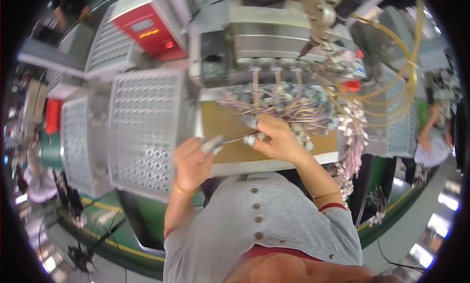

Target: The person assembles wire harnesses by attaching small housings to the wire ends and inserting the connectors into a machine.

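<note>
A thin wire (235, 139) stretches between my two hands over the brown work mat (214, 121). My left hand (191, 163) pinches its left end with fingertips in pale finger covers. At the other end, the wire runs into my right hand (278, 138), which is curled round it; thumb and forefinger also wear pale covers and stand slightly apart. What the wire ends in is blurred. Just beyond my right hand lies a heap of wire harnesses (279, 102) with pale connectors and purple and yellow leads.
A grey tray (147, 102) with rows of round pockets, some holding ring-shaped parts, stands at the left. Behind it is a red and white control box (154, 31). A metal machine (269, 36) spans the back. Yellow tubes (409, 87) loop at the right, near hanging harnesses (350, 141).
</note>
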Tool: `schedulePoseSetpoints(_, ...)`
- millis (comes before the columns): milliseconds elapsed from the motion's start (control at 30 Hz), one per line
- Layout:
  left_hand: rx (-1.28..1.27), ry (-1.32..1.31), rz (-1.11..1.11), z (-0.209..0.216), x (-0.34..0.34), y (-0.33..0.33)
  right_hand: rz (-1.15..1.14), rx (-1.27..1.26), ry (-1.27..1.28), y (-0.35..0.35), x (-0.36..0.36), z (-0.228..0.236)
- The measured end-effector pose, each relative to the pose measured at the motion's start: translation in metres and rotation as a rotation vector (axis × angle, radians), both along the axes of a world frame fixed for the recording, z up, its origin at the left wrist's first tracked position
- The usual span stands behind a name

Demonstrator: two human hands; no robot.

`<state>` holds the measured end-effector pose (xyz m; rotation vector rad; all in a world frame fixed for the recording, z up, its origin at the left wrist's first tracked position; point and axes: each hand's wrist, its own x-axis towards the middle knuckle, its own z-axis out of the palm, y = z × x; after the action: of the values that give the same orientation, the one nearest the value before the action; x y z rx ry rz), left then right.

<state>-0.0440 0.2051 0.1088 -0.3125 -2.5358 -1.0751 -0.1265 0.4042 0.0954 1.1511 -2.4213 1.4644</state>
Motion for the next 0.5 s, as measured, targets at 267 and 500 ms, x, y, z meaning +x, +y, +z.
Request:
schedulePoseSetpoints(267,0.002,-0.114,0.606,-0.041,0.018,-0.064,0.157,-0.113,-0.259,-0.027,0.000,-0.002)
schedulePoseSetpoints(500,-0.674,-0.295,0.947,-0.096,0.085,-0.131,0.113,-0.180,0.036,-0.031,0.001,-0.002)
